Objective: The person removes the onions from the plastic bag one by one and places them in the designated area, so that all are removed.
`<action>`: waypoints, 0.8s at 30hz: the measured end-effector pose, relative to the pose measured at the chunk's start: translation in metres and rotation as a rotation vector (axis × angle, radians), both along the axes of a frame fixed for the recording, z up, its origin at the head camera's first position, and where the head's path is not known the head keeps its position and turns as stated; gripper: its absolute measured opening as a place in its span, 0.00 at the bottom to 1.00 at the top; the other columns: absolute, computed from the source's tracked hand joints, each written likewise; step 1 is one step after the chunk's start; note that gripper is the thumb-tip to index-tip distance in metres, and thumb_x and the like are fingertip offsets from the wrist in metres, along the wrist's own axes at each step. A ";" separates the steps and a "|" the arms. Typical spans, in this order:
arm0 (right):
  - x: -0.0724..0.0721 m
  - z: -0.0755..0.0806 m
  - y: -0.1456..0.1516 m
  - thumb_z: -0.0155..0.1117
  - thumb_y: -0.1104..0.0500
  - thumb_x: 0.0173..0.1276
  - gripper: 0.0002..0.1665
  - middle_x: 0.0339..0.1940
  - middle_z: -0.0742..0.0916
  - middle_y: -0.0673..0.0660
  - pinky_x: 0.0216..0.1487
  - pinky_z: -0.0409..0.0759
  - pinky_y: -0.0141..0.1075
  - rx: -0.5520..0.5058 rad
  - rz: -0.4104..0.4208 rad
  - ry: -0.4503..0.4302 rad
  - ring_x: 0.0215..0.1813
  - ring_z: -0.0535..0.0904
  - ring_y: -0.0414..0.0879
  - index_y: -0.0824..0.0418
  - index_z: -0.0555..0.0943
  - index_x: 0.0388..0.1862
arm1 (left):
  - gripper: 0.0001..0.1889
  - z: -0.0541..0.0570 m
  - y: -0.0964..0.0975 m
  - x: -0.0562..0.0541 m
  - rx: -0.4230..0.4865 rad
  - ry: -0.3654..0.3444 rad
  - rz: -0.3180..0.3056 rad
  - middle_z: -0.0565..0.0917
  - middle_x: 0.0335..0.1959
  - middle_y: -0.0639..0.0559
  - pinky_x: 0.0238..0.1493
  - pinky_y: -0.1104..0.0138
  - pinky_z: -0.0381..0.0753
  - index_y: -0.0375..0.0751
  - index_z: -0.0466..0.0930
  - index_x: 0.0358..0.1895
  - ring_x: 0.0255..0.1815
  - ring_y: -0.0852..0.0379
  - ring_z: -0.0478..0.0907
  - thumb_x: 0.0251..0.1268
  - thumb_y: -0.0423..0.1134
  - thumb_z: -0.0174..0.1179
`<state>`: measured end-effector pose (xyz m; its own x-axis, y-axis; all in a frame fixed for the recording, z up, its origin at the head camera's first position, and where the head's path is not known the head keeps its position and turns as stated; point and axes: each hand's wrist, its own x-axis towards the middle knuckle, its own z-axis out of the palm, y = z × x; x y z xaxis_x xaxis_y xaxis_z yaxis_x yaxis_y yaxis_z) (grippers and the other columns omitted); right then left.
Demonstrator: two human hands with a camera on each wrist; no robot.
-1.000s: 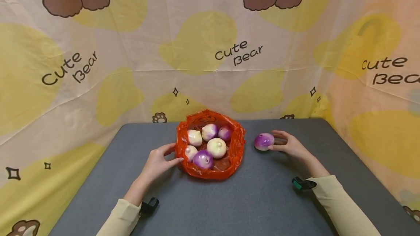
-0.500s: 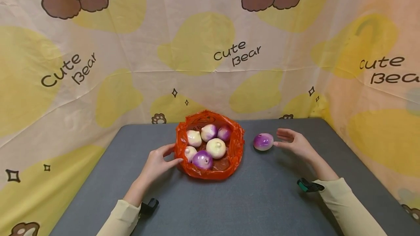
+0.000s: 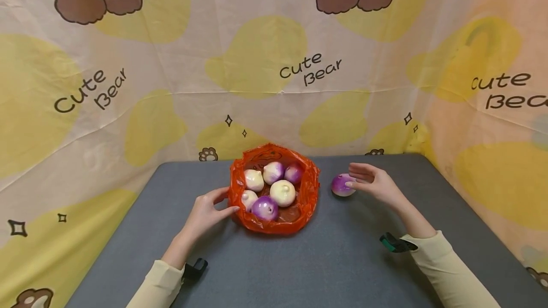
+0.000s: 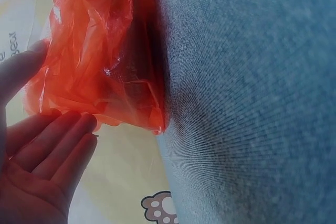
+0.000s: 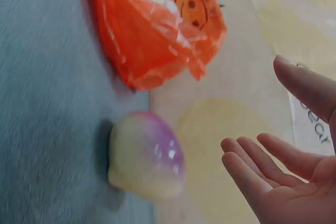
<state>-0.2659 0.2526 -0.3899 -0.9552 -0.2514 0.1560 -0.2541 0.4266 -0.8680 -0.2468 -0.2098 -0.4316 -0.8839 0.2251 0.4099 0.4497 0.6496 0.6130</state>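
Observation:
A red plastic bag (image 3: 309, 198) stands with its mouth spread wide, holding several white and purple onions (image 3: 264, 208). At the bag's left side is my left hand (image 3: 204, 214), its thumb and relaxed fingers touching the plastic; in the left wrist view the fingertips (image 4: 86, 121) lie along the bag's wall. One purple and white onion (image 3: 341, 186) lies outside, to the right of the bag. Over its right side hovers my right hand (image 3: 378, 187), partly covering it in the head view. The right wrist view shows that hand's fingers (image 5: 252, 166) spread apart from the onion (image 5: 144, 156).
The grey tabletop (image 3: 274, 270) ends just behind the bag. A patterned cloth backdrop (image 3: 257, 51) with bear prints rises behind the table and along both sides. Dark straps with small devices (image 3: 396, 244) sit at both wrists.
My right hand left the loose onion, drew back to the right, then came left again above it. The onion stays on the table. My left hand keeps its place at the bag.

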 end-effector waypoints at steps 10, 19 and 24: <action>0.002 -0.001 -0.034 0.70 0.56 0.60 0.34 0.62 0.77 0.64 0.55 0.78 0.27 -0.117 0.058 0.045 0.62 0.75 0.60 0.63 0.71 0.64 | 0.30 -0.002 -0.001 0.000 0.003 -0.002 0.001 0.83 0.52 0.45 0.48 0.55 0.83 0.39 0.79 0.55 0.50 0.47 0.83 0.48 0.48 0.73; -0.002 -0.008 -0.066 0.71 0.57 0.58 0.35 0.62 0.78 0.67 0.58 0.78 0.39 -0.156 0.130 0.031 0.61 0.75 0.62 0.68 0.71 0.63 | 0.29 -0.003 -0.002 -0.001 -0.001 0.007 -0.001 0.84 0.51 0.45 0.48 0.57 0.83 0.40 0.80 0.54 0.49 0.48 0.83 0.48 0.48 0.73; -0.003 -0.012 -0.083 0.71 0.59 0.58 0.35 0.60 0.78 0.69 0.55 0.80 0.37 -0.180 0.181 0.031 0.60 0.76 0.63 0.70 0.71 0.62 | 0.29 -0.003 -0.002 -0.001 -0.008 0.002 0.003 0.84 0.51 0.47 0.49 0.59 0.83 0.41 0.80 0.55 0.50 0.49 0.83 0.48 0.50 0.73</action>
